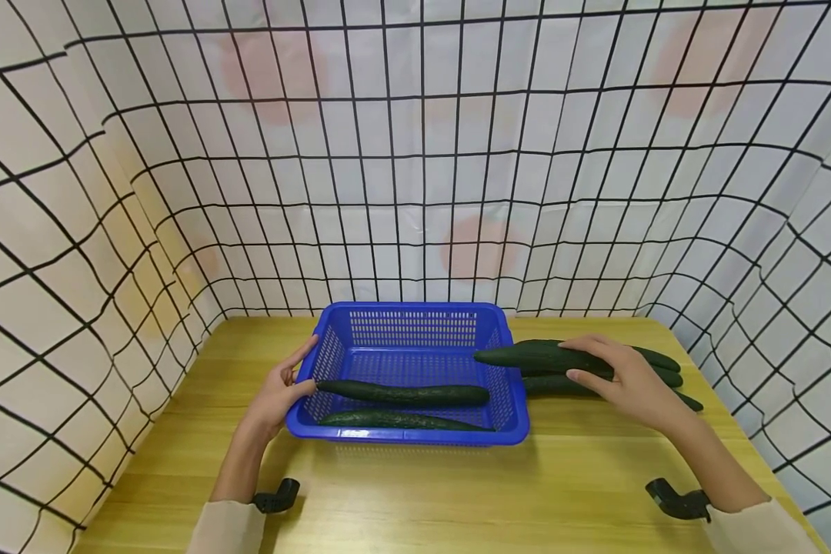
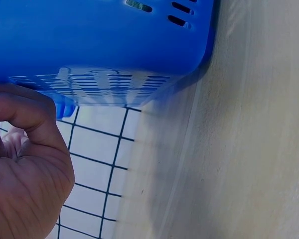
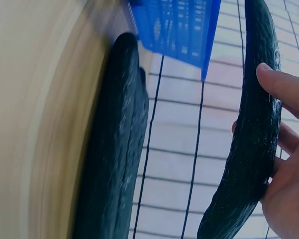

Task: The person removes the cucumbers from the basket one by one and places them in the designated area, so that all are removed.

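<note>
A blue plastic basket [image 1: 408, 436] with slotted walls stands on the table. My left hand [image 1: 277, 396] grips its left rim; the left wrist view shows curled fingers against the basket's side [image 2: 114, 45]. Inside the basket, one cucumber [image 1: 408, 395] lies lengthwise, and a second cucumber [image 1: 402, 419] is along the front wall. My right hand [image 1: 623, 377] holds another cucumber [image 3: 254, 124] between thumb and fingers, lifted off the table, its tip over the basket's right rim. Below it, more cucumbers [image 3: 114, 139] lie side by side to the right of the basket.
The wooden table [image 1: 415, 492] extends in front of the basket. White sheeting with a black grid [image 1: 415, 177] encloses the back and both sides. Black wrist-worn devices [image 1: 277, 496] are on both forearms.
</note>
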Available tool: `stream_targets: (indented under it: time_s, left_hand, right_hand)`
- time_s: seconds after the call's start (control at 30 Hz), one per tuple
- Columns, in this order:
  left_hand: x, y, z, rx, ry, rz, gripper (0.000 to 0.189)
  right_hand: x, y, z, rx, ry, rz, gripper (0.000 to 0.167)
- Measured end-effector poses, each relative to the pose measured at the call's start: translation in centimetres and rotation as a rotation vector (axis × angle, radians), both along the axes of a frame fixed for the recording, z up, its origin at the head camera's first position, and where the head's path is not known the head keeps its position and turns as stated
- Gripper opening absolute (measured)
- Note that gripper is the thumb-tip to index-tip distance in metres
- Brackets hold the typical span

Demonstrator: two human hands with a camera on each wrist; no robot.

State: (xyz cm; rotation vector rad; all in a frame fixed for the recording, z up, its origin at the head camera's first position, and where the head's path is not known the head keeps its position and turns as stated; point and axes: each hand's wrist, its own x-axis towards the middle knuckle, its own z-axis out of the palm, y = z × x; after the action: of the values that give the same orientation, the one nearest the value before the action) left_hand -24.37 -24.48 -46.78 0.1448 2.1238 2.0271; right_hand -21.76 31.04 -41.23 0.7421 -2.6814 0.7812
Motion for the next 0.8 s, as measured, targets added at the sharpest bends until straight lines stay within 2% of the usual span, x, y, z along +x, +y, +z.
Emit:
stream_targets:
  time_s: [0.27, 0.6, 0.8]
  left_hand:
    - [-0.1, -0.1, -0.2, 0.009, 0.006, 0.005, 0.087]
    - [-0.1, -0.1, -0.2, 0.022, 0.006, -0.010, 0.088]
    - [-0.1, -0.2, -0.3, 0.030, 0.010, -0.018, 0.088]
  right_hand:
    - [1.2, 2.7, -0.6, -0.011, -0.021, -0.045, 0.044]
    - [2.2, 6.3, -2.4, -0.003, -0.136, -0.126, 0.046]
    - [2.4, 7.2, -4.2, 0.052, -0.084, -0.116, 0.044]
